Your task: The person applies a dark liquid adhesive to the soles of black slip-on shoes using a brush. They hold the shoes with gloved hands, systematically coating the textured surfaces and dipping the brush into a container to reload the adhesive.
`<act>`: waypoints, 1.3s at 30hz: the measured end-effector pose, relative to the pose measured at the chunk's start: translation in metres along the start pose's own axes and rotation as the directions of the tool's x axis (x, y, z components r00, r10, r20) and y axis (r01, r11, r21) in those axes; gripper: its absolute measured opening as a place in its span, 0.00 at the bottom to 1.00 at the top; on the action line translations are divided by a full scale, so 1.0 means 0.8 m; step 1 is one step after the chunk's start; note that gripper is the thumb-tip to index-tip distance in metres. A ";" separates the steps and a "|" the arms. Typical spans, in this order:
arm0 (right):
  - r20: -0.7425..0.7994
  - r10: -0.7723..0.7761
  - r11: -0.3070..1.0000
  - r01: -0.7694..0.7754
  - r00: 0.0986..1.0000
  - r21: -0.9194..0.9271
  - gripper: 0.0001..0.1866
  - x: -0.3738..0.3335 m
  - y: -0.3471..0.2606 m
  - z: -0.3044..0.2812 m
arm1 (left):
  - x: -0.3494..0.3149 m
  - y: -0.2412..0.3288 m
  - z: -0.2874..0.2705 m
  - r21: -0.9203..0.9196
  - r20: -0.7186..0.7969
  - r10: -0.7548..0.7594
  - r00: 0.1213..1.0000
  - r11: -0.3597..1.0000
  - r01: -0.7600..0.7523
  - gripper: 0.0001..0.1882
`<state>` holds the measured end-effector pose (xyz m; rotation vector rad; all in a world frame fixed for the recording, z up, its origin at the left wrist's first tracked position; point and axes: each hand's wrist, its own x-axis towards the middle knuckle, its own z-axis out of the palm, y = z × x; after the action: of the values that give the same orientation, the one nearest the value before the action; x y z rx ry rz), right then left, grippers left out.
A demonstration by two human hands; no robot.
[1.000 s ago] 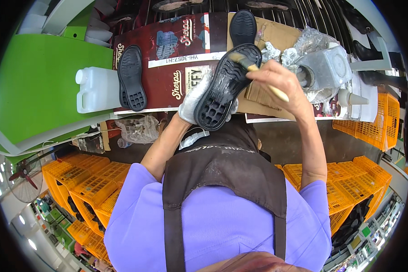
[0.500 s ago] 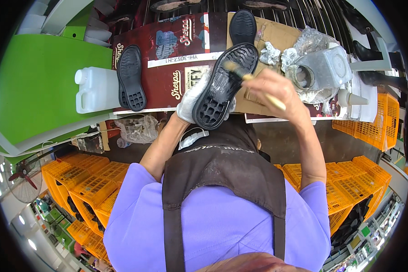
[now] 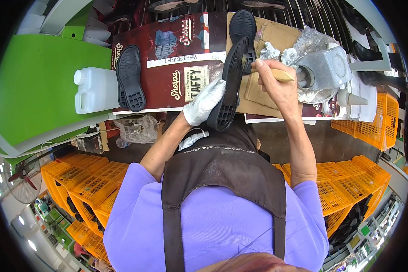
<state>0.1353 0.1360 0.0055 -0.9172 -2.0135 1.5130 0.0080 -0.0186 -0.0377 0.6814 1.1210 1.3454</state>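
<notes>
In a white glove, my left hand (image 3: 205,102) grips a black shoe sole (image 3: 231,84) by its left side, tilting it up on edge over the front of the bench. My bare right hand (image 3: 276,86) is closed around the wooden handle of a brush (image 3: 283,75). The brush's bristle end is at the sole's right edge, partly hidden. Beyond the held sole lies another black sole (image 3: 242,28) on the cardboard. A third sole (image 3: 130,78) rests at the left, beside a white plastic jug (image 3: 97,89).
An open-mouthed clear plastic bottle (image 3: 327,66) lies on crumpled plastic at the right, near a nozzle bottle (image 3: 352,98). Printed dark red cardboard (image 3: 161,88) covers the bench. A green surface (image 3: 54,86) is at left; orange crates (image 3: 88,181) stand on both sides behind me.
The sole has turned from nearly face-up to standing on its edge. My right hand has moved the brush slightly downward and from the sole's middle to its right edge.
</notes>
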 end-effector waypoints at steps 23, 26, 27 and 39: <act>0.594 -0.149 0.984 0.062 0.790 0.164 0.10 -0.016 -0.028 -0.009 | -0.007 -0.015 -0.033 -0.468 -0.033 -0.048 0.998 0.883 0.027 0.27; 0.491 0.101 0.973 -0.190 0.865 0.134 0.14 0.018 -0.014 -0.023 | -0.010 -0.032 -0.048 -0.543 0.183 -0.029 0.983 0.830 0.126 0.29; 0.401 0.080 0.980 -0.147 0.913 0.138 0.15 0.028 -0.008 -0.024 | -0.012 -0.027 -0.043 -0.551 0.153 -0.043 0.987 0.825 0.121 0.29; 0.580 -0.514 0.667 0.719 0.632 -0.194 0.08 -0.032 -0.030 0.018 | -0.006 -0.029 -0.048 -0.678 -0.020 -0.007 1.000 0.735 -0.008 0.31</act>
<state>0.1365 0.1036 0.0253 0.1482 -2.6832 0.9582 -0.0170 -0.0347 -0.0715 0.1176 0.5544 1.6282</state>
